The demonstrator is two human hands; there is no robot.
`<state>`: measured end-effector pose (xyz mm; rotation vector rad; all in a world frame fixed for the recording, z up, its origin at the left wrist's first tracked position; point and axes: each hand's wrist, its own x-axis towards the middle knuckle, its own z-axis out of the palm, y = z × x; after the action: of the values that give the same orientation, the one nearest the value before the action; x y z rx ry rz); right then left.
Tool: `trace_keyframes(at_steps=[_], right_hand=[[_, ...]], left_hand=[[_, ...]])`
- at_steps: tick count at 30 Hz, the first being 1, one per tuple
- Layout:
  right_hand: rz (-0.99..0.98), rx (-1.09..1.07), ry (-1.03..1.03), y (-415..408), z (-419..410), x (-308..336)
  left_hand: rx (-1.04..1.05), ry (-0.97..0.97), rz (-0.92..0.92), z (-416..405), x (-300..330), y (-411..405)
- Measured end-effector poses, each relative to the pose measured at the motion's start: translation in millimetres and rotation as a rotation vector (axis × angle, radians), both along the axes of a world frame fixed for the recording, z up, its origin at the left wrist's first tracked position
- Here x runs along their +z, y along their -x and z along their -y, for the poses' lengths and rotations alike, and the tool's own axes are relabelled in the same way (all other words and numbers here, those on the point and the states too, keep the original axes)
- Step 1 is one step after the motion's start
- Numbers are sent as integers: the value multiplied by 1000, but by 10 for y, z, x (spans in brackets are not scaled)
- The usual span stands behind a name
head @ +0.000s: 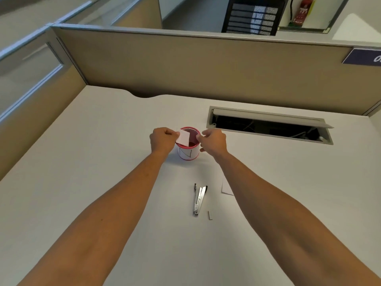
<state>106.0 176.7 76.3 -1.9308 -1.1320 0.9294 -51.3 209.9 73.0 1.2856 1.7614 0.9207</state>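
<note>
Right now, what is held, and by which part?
The left hand pinches a white paper slip by its left edge. Whether the right hand holds anything cannot be told.

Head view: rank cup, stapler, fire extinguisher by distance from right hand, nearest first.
1. Red-rimmed white round cup: beside the right hand, to its left.
2. Silver metal stapler: open on the desk, nearer the person.
3. Red fire extinguisher: far back, beyond the partition.

Left grip (pixel 162 140): bare hand.
Right grip (pixel 213 141): bare hand.
Left forearm (pixel 123 203): bare along entire visible length.
Right forearm (pixel 272 203): bare along entire visible length.
</note>
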Motion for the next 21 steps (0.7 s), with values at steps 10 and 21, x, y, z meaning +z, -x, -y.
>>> trace_keyframes(at_steps=[10, 21], right_hand=[[-32, 24, -10, 47, 41, -32], [-2, -82, -49, -229, 654, -135]], left_hand=[[4, -5, -17, 62, -63, -20], [189, -59, -24, 553, -210, -82]])
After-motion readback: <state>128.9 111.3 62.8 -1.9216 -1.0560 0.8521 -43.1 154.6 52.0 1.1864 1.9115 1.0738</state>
